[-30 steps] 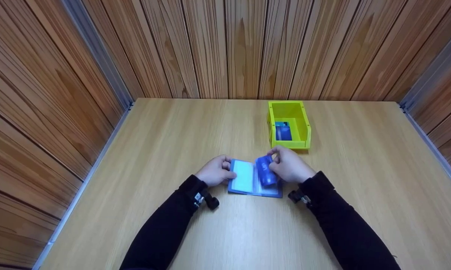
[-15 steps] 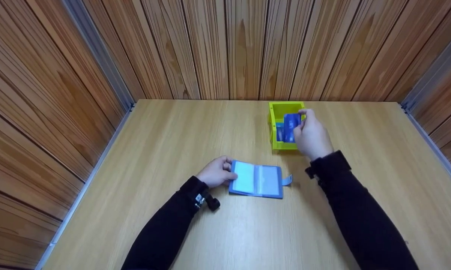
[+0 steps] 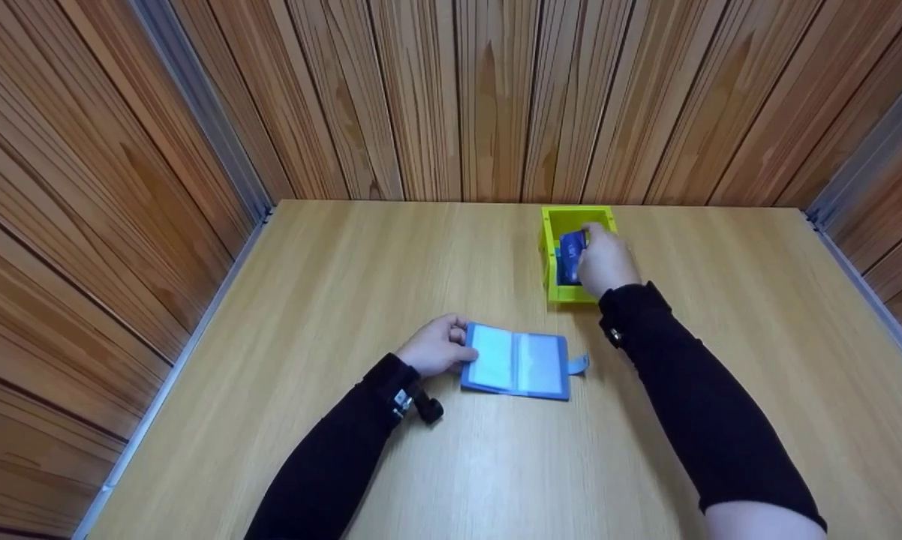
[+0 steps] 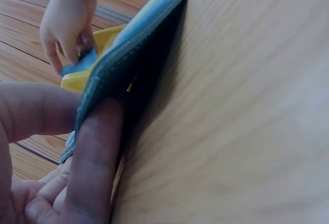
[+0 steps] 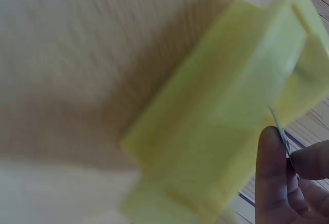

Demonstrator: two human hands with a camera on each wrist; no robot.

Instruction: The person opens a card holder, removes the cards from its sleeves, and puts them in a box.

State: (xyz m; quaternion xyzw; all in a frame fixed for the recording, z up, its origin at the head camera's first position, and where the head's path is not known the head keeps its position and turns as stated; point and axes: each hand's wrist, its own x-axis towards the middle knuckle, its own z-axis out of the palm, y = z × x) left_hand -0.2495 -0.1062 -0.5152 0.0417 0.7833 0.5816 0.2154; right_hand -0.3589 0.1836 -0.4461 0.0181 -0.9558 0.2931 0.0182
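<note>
A blue card holder (image 3: pixel 541 367) lies spread on the table with clear sleeves showing and its snap strap out to the right. My left hand (image 3: pixel 436 346) pinches its left edge, thumb on top; in the left wrist view a finger (image 4: pixel 95 157) reaches under the cover, which tilts up from the table. Over at the yellow bin (image 3: pixel 571 295), my right hand (image 3: pixel 608 259) pinches a dark blue card (image 3: pixel 571 251) inside the opening. The right wrist view shows that card (image 5: pixel 280 129) edge-on between thumb and finger. Beneath it, a strip of teal shows in the bin.
The wooden table (image 3: pixel 346 277) runs back to a plank wall (image 3: pixel 421 97), with another panelled wall (image 3: pixel 83 225) on the left. The bin stands at the back, right of centre, with raised sides. Black cameras sit on both wrists.
My right hand has carried the blue card from the holder's right page up to the yellow bin, then slightly left within it. My left hand keeps its grip on the holder.
</note>
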